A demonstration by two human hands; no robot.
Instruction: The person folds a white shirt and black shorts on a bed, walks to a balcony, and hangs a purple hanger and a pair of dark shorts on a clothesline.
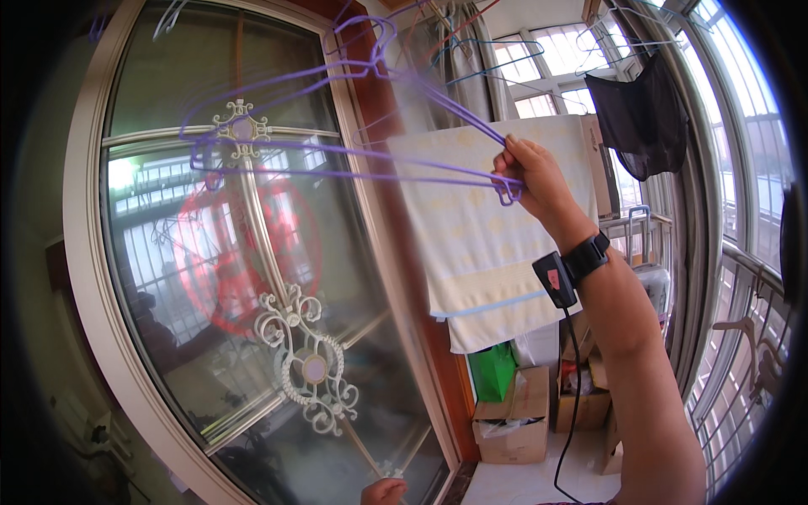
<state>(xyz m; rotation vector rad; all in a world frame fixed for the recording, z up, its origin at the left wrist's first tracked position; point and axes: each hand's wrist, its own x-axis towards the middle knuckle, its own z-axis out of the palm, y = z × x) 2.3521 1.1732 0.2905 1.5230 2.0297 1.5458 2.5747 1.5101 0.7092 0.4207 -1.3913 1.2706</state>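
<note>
My right hand [527,173] is raised and grips one end of the purple clothes hangers [353,156]. At least two hangers seem to be bunched together, blurred at their far ends. Their hooks are at the top, close to other hanging hangers; whether they rest on a rail cannot be told. Beyond that hand hangs a pale towel [480,252] with yellow patterning and a light-blue stripe. Only part of my left hand [384,491] shows at the bottom edge, fingers curled. What it may hold is hidden.
A glazed door [341,271] with white scrollwork stands at left. Teal hangers [492,60] and a dark cloth [637,120] hang overhead. Cardboard boxes [512,435] and a green bag [492,372] stand below the towel. A cable [571,391] trails from my right wrist; barred windows [751,145] line the right.
</note>
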